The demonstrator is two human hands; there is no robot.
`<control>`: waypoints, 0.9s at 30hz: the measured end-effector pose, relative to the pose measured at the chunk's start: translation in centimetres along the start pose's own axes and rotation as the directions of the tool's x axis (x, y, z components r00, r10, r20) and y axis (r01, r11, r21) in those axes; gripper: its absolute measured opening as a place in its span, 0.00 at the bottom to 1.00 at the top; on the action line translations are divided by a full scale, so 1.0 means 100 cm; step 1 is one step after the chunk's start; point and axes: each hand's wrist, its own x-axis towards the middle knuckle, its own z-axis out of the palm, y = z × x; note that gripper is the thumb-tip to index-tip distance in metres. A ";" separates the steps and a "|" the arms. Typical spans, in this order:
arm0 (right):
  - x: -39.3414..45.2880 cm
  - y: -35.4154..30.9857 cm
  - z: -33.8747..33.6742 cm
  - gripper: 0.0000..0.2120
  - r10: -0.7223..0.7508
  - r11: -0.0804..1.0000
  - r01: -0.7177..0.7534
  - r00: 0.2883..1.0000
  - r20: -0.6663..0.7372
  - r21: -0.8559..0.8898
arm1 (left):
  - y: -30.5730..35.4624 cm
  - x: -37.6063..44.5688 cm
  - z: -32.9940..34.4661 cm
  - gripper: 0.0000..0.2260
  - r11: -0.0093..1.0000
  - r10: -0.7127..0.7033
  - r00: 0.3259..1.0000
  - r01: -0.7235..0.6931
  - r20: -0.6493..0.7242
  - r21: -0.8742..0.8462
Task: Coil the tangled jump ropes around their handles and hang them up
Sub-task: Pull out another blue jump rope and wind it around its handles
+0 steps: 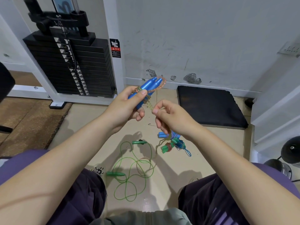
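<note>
My left hand (128, 103) grips a pair of blue handles (148, 86) held side by side, with turns of translucent orange-green rope (159, 86) wrapped around them. My right hand (170, 118) pinches the loose run of that rope (150, 105) just below the handles; the rope trails down to the floor. On the floor between my knees lies a loose green jump rope (134, 171) with two green handles (116, 174). Behind my right wrist sits a bundle of coiled ropes (172, 144) with blue and green handles.
A black weight stack (73, 65) in a white frame stands at the back left. A black foam pad (209, 106) lies on the floor by the scuffed white wall. I sit on a purple seat (19, 163). Dumbbells (290, 151) rest at the right.
</note>
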 end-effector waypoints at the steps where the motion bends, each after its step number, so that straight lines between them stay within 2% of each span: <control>1: -0.001 -0.001 0.004 0.04 -0.002 1.000 0.002 1.000 0.016 -0.022 | -0.001 0.000 0.000 0.11 1.000 0.008 1.000 -0.008 -0.008 0.008; 4: -0.003 -0.004 0.012 0.07 -0.047 0.995 0.048 0.999 0.015 -0.087 | -0.004 0.000 0.000 0.11 0.997 0.020 0.999 -0.017 -0.037 0.073; 7: -0.001 -0.008 0.002 0.08 -0.139 0.976 0.118 0.985 -0.104 -0.182 | -0.003 0.002 -0.005 0.09 0.982 0.029 0.998 -0.018 -0.054 0.189; 11: -0.001 -0.012 -0.014 0.05 -0.279 0.913 0.196 0.940 -0.195 -0.357 | -0.003 0.001 -0.008 0.05 0.975 -0.050 0.999 0.048 0.002 0.218; 14: -0.003 -0.012 -0.014 0.05 -0.419 0.835 0.297 0.890 -0.183 -0.463 | -0.003 -0.001 -0.005 0.05 0.974 -0.099 0.993 0.085 0.061 0.209; 17: -0.001 -0.009 -0.014 0.06 -0.513 0.756 0.369 0.847 -0.140 -0.541 | -0.003 -0.003 -0.002 0.06 0.962 -0.210 0.967 0.179 0.144 0.205; 19: 0.000 -0.006 -0.016 0.06 -0.513 0.747 0.371 0.849 -0.124 -0.552 | -0.002 -0.004 0.000 0.07 0.954 -0.284 0.936 0.254 0.209 0.161; 21: 0.001 -0.005 -0.019 0.04 -0.464 0.784 0.349 0.879 -0.111 -0.512 | -0.001 -0.004 -0.001 0.09 0.948 -0.317 0.910 0.300 0.269 0.104; 24: 0.001 -0.005 -0.021 0.04 -0.357 0.871 0.283 0.926 -0.123 -0.403 | -0.001 -0.005 -0.004 0.11 0.941 -0.337 0.882 0.330 0.330 0.078; 27: -0.001 -0.008 -0.020 0.06 -0.316 0.900 0.254 0.939 -0.131 -0.354 | -0.002 -0.006 -0.006 0.14 0.940 -0.339 0.863 0.324 0.375 0.103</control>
